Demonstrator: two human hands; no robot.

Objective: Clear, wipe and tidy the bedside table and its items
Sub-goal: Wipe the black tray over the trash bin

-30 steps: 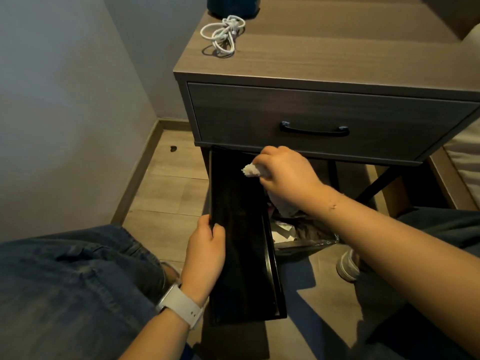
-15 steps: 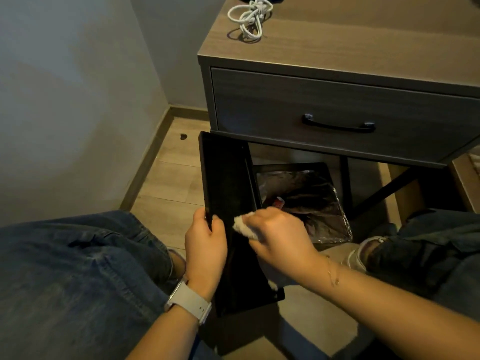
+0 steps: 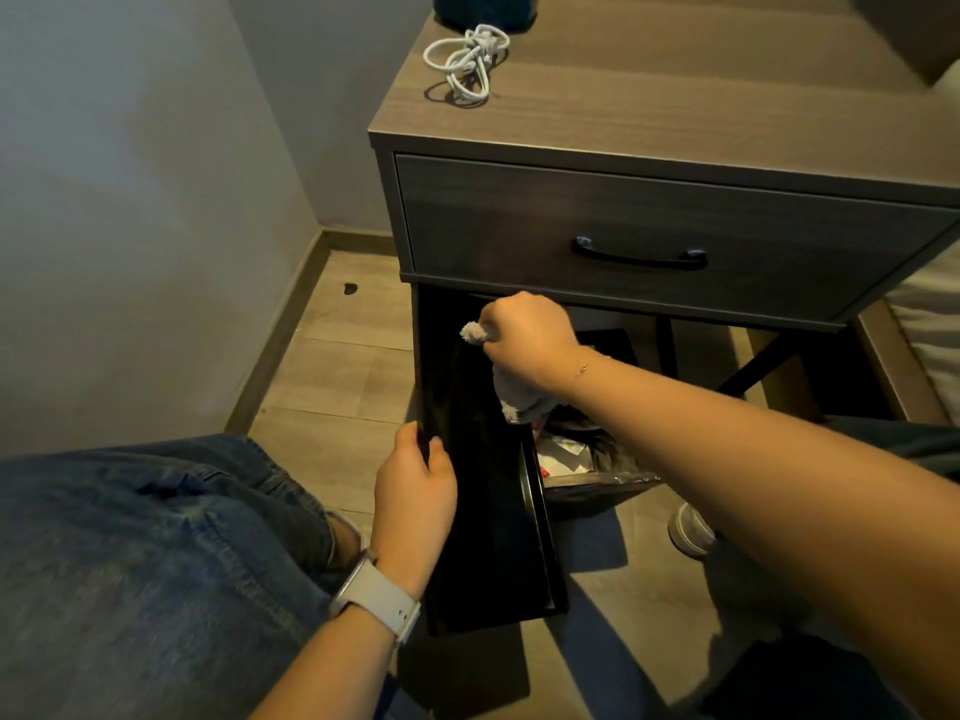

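Left hand (image 3: 413,491) grips black tray (image 3: 488,537); right hand (image 3: 524,340) rubs what looks like cloth (image 3: 474,332).

No lettering, label, brand, number or sign can be read anywhere here (the pale scraps in the bin (image 3: 582,459) under the table (image 3: 675,111) are too small and dim to tell whether they carry print).

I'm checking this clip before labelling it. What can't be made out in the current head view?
- Dark blue object at the bedside table's back: cut off by the top edge.
- Contents of the bin with the clear liner: mostly hidden by the right forearm and the black tray.
- Right hand fingers: curled under, gripping the grey cloth.
- Closed drawer: its inside is unseen.
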